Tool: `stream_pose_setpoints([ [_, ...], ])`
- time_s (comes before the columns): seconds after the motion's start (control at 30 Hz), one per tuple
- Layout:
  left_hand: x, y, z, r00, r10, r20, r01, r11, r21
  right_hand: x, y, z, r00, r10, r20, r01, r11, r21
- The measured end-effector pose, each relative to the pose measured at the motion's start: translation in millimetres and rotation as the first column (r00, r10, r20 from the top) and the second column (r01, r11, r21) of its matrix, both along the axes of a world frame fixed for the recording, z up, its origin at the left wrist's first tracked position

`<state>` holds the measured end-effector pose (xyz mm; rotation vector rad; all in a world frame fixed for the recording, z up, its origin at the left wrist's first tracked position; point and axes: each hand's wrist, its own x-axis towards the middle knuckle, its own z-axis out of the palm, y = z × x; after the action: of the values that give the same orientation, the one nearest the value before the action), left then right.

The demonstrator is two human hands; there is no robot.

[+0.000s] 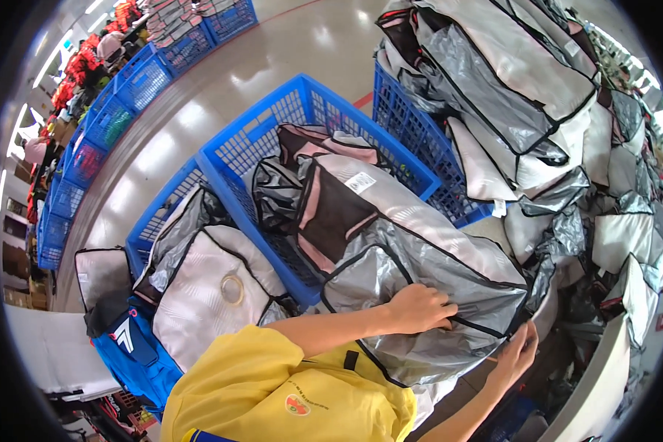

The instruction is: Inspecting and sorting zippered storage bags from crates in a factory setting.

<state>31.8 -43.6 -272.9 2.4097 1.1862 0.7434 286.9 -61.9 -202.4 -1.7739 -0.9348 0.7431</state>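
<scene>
The left hand (420, 308) presses flat on a silver bag (420, 272) lying over the blue crate (258, 140), seemingly to steady it, while the right hand (517, 353) pinches its black-trimmed edge near the piled bags (523, 96).

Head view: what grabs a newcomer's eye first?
The silver bag with black piping at centre, which the left hand presses on while the right hand pinches its lower right edge. It lies over a blue crate stuffed with more bags. A tall heap of silver and white bags fills the upper right, and a row of blue crates curves along the shiny floor at upper left.
</scene>
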Motion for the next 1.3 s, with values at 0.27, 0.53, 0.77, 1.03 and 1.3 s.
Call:
stream_pose_setpoints([
  [0.27,-18,2,14,0.998,0.01,0.055,-0.006,0.998,-0.062,5,22,-57,0.975,0.166,0.146,-0.161,0.986,-0.049],
  [0.53,-175,93,14,0.907,0.313,-0.281,-0.33,0.944,-0.012,0,13,-50,0.978,0.19,0.09,-0.186,0.982,-0.044],
  [0.77,-173,87,-5,0.931,0.33,-0.156,-0.298,0.933,0.2,-14,16,-14,0.907,0.167,0.386,-0.103,0.978,-0.182],
  [1.03,-70,32,81,0.997,-0.005,-0.072,0.011,0.996,0.086,-68,9,32,0.977,0.21,-0.025,-0.189,0.92,0.343],
  [1.3,-72,33,43,0.989,0.069,-0.128,-0.077,0.995,-0.064,-136,-15,-52,0.903,0.393,0.174,-0.411,0.909,0.075],
])
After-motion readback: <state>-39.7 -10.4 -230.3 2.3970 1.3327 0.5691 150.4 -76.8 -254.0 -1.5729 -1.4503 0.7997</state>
